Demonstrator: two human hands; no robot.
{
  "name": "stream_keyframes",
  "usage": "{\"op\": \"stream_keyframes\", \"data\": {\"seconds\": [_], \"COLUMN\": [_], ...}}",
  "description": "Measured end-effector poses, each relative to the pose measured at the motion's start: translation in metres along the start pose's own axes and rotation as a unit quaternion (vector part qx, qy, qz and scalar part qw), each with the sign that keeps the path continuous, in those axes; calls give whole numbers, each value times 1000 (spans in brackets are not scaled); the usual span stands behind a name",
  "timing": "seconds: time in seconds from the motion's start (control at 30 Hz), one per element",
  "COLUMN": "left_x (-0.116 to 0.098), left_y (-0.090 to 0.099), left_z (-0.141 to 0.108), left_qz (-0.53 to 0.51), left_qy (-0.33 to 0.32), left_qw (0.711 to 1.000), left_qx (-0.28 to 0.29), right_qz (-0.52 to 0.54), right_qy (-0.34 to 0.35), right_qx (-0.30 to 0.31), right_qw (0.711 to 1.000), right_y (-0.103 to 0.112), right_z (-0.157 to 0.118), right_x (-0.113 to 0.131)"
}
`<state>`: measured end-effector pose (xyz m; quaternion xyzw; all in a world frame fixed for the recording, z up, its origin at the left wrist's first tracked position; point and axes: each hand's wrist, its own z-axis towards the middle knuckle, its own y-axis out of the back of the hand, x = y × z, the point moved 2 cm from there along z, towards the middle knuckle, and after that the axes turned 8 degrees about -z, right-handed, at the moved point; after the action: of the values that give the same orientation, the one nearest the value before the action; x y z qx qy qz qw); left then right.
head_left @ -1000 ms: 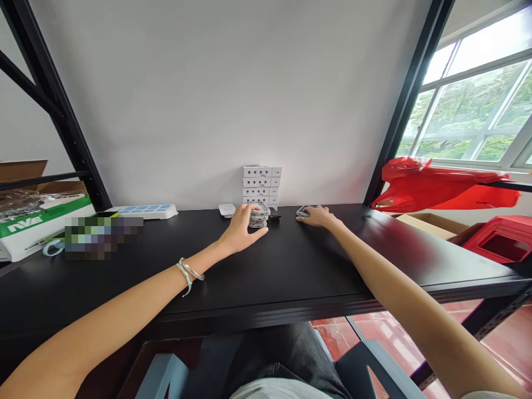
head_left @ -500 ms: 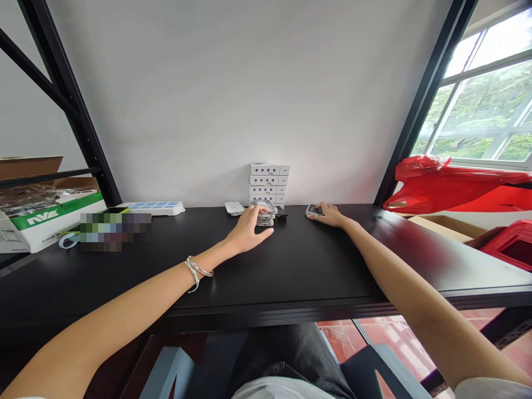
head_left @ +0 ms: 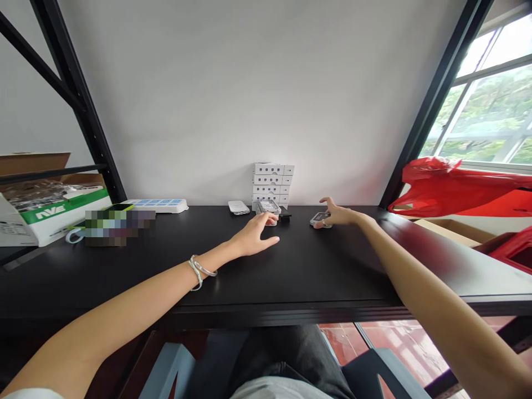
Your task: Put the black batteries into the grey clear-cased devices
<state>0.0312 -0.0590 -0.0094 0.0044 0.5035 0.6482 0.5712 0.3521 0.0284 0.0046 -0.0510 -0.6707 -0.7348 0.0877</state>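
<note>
My left hand (head_left: 254, 235) hovers over the black tabletop, thumb apart from the stretched fingers. Its fingertips come close to a small stack of clear plastic trays (head_left: 268, 207); whether they touch cannot be made out. On the right, my right hand (head_left: 341, 214) has its fingers spread and the index finger raised. Beneath its thumb lies a flat, greyish rectangular piece (head_left: 319, 217), partly covered by the hand. Behind the trays rises a stack of small white boxes (head_left: 272, 181). Beside them are a black object (head_left: 285, 213) and several thin white pieces (head_left: 238, 208).
A white power strip (head_left: 160, 206) lies along the wall at left. Nearer stand a blurred-out item (head_left: 118, 226) and a green-white carton (head_left: 62, 208). Red plastic bags (head_left: 449, 185) and an open cardboard box (head_left: 451, 230) are beyond the right edge. Black posts (head_left: 428, 111) frame both sides.
My right hand has lifted its fingers off the flat piece, uncovering more of it. My left hand has drawn slightly back from the clear trays. The whole view has shifted a little.
</note>
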Motion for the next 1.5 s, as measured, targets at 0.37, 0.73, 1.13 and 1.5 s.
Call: {"op": "stream_keyframes", "data": {"seconds": [0.37,0.73,1.13,1.5], "left_x": [-6,2,4,-4], "left_y": [-9,-9,-9,-11], "left_z": [-6,-5,-4,-3], "left_qz": [-83,-117,-125,-60], "left_qy": [35,70,46,43], "left_qw": [994,987,988,995], "left_qx": [63,90,75,66], "right_qz": [56,-8,-3,14], "right_qy": [262,275,310,261], "right_qx": [160,117,21,-19], "right_qw": [950,954,951,965], "right_y": [13,9,-2,-21], "right_z": [-81,-82,-75,-70], "right_x": [128,142,148,159]}}
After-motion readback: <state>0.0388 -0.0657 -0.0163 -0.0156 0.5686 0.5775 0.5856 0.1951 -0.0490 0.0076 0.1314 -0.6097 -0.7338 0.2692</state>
